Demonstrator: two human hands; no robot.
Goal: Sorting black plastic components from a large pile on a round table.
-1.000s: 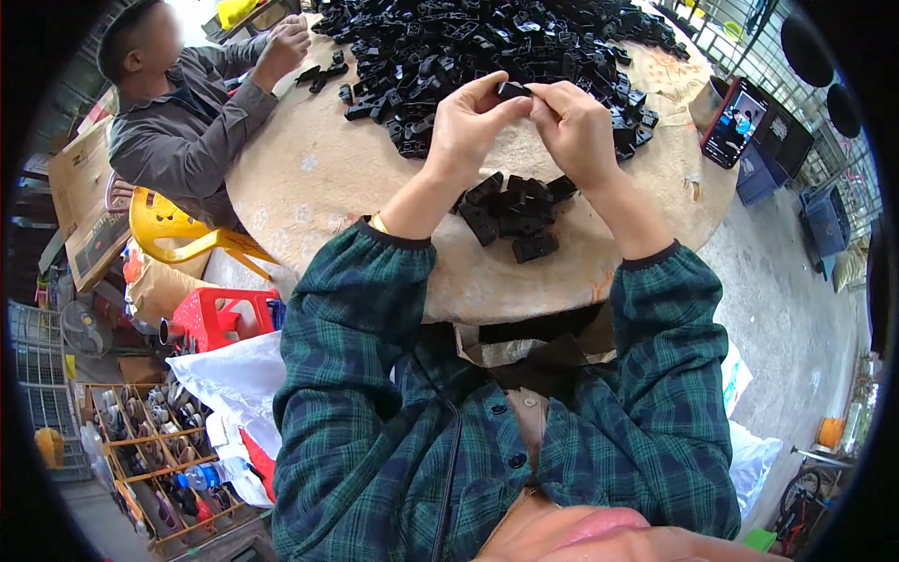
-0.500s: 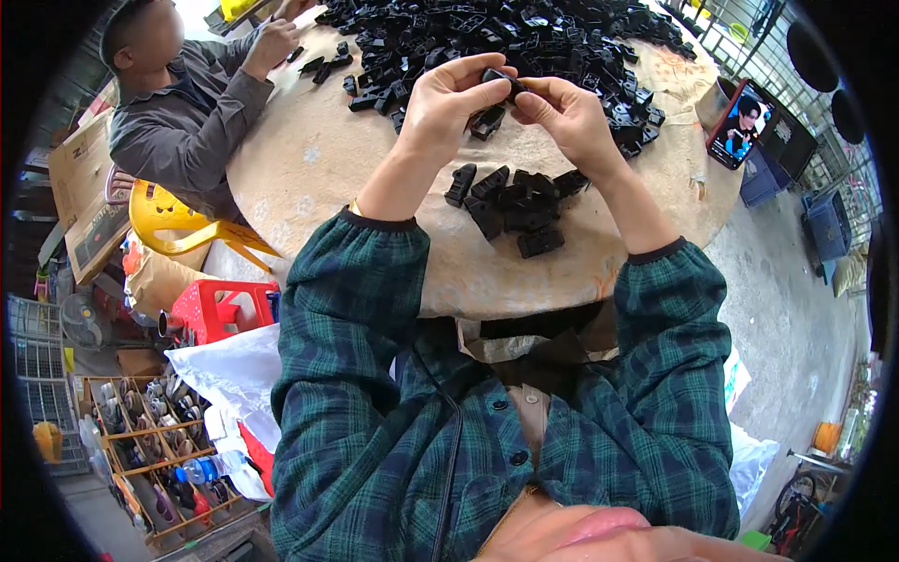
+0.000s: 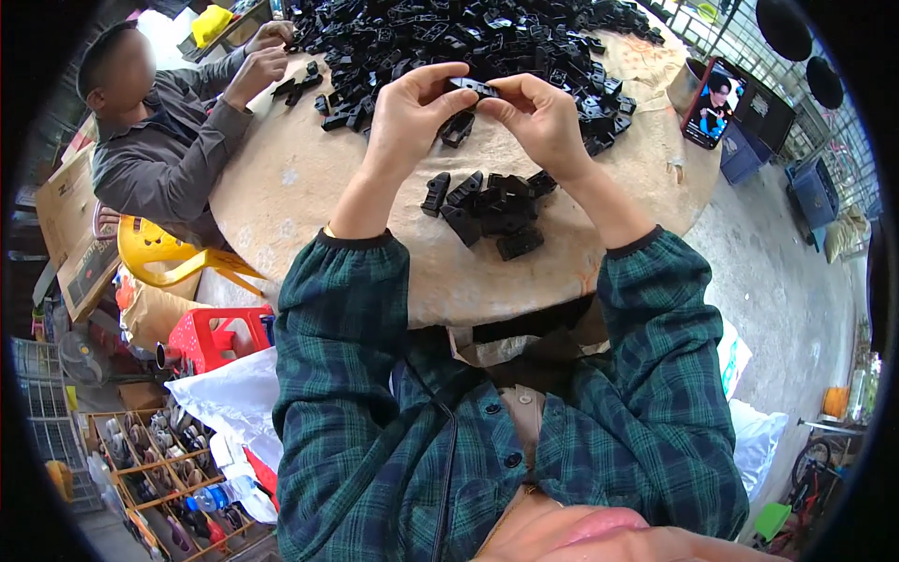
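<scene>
My left hand (image 3: 409,117) and my right hand (image 3: 542,122) are raised over a round tan table (image 3: 290,201), fingertips meeting on one small black plastic part (image 3: 473,88) held between them. Just below my hands lies a small heap of the same black parts (image 3: 492,211) near the table's front edge. A large pile of black parts (image 3: 449,33) covers the far half of the table. Both my forearms wear dark green plaid sleeves.
Another person in a grey jacket (image 3: 164,150) sits at the table's left, hands on a few black parts. A phone (image 3: 712,103) stands propped at the right rim. A yellow chair (image 3: 159,253), a red stool (image 3: 211,337) and white bags lie on the left.
My hands have stayed together on the part and drifted slightly left and up; the view has shifted a little. The other person's hands stay at the table's far left.
</scene>
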